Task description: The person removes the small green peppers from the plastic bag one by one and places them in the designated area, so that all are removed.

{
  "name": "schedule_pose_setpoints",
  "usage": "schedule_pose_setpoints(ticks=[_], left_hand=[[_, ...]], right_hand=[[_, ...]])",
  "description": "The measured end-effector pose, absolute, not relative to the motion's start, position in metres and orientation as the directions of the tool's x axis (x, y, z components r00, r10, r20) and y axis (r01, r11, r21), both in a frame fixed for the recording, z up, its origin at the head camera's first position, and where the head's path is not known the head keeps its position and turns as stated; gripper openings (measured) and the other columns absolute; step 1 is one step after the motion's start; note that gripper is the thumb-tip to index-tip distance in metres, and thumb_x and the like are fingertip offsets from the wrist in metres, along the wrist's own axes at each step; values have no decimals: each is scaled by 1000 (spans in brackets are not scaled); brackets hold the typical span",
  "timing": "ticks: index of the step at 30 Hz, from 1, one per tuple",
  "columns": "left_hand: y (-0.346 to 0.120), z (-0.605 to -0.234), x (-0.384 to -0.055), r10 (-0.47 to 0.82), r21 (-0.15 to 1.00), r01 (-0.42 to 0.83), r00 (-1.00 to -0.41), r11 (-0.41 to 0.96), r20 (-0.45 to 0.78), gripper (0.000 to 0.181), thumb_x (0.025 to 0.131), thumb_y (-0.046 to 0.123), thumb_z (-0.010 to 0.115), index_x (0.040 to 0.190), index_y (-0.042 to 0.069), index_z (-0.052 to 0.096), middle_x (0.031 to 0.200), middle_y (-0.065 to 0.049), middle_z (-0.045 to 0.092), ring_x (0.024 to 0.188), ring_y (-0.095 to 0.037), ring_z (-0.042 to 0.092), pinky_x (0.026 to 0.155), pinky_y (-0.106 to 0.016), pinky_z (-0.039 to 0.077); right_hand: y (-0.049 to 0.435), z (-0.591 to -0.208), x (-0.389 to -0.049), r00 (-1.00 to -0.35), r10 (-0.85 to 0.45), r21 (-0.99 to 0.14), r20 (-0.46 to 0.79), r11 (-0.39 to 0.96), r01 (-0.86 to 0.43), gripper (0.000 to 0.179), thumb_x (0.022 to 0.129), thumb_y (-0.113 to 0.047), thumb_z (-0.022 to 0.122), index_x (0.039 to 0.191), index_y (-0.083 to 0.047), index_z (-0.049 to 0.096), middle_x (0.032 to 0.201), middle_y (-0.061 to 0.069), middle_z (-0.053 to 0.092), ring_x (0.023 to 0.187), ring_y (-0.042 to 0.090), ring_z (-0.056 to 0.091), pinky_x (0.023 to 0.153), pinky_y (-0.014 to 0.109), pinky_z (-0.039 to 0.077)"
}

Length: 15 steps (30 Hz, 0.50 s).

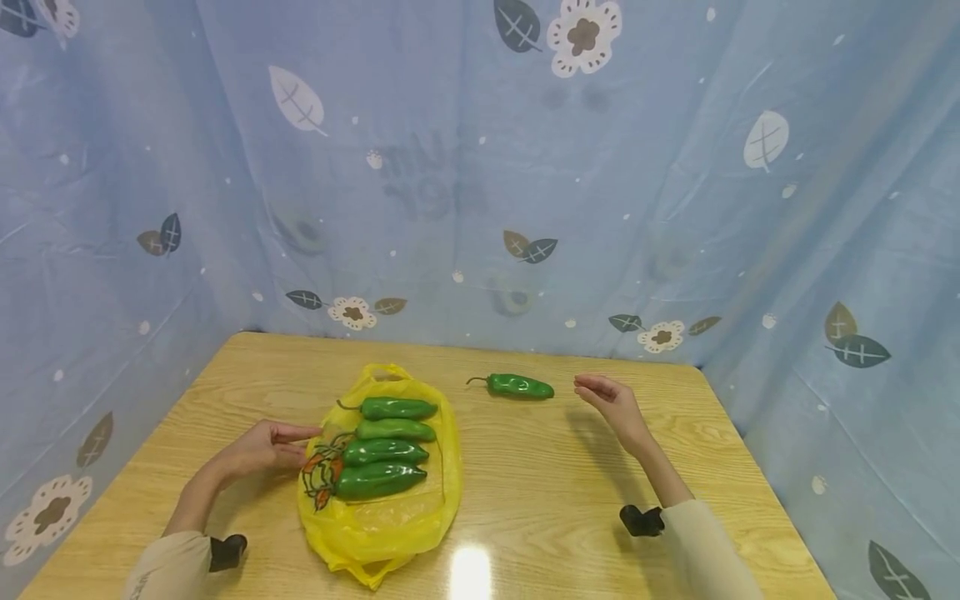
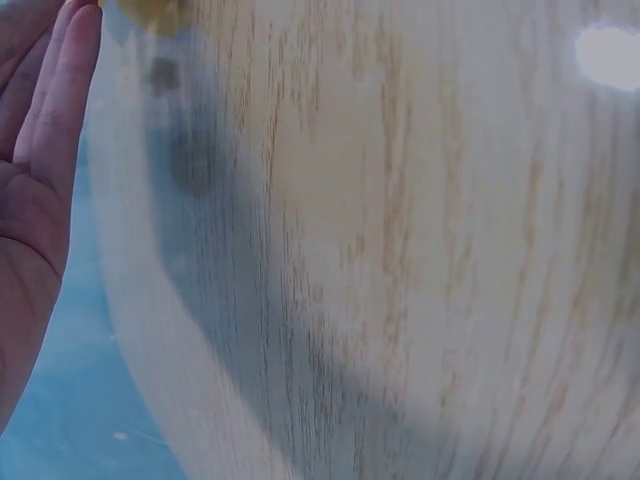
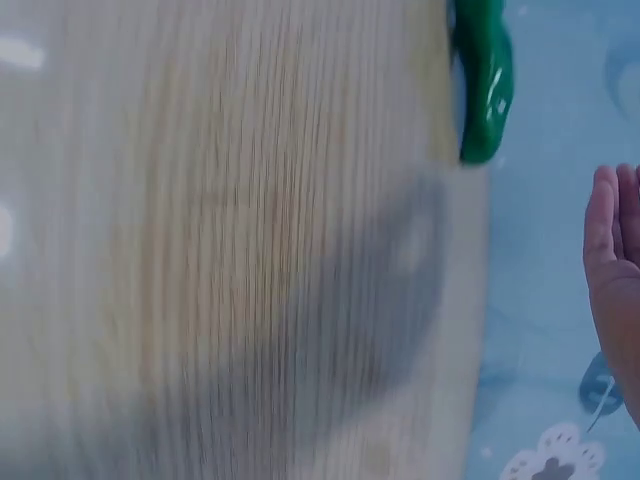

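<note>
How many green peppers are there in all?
5. Four peppers lie in a row on the yellow bag; the fifth pepper lies on the table near the right hand. Any beneath would be hidden.

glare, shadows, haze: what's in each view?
Head: bright glare on the table, bottom edge; left wrist: glare upper right, broad shadow; right wrist: glare at left edge, shadow below the pepper in frame; both wrist views hazier.

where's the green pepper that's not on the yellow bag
In the head view, the lone green pepper lies near the far edge of the table, right of the yellow bag and just left of the right hand.
</note>
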<state>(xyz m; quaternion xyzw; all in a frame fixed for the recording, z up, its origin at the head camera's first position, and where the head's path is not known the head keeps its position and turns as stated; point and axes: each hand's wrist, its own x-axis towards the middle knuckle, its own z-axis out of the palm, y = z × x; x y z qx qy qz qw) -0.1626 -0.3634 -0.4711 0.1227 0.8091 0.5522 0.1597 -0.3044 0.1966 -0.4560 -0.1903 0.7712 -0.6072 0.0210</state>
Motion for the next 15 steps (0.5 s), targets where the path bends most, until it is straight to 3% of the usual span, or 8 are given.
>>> schedule_pose_setpoints(ticks=[6,15], left_hand=[[-365,-473,-161,381,941,22,-917,339,-116,52,90,0,62,132,-21,40,128,-42,44,89,-17,69,81,-26,55],[-365,-471,-161,379,942,19,-918,336,-117,54,89,1,64,133,-20,40,127,-42,46,88,-19,70,81,-26,56]], right_hand=[[186,-443,-288,-936,-292,-955,198,157,-251,39,95,-18,62,126,5,59,117,0,65,106,10,62,93,24,49],[172,-424,-263,-922,-329,-955,207,135,-263,42,94,-19,63,125,8,57,115,0,66,113,29,59,93,23,49]])
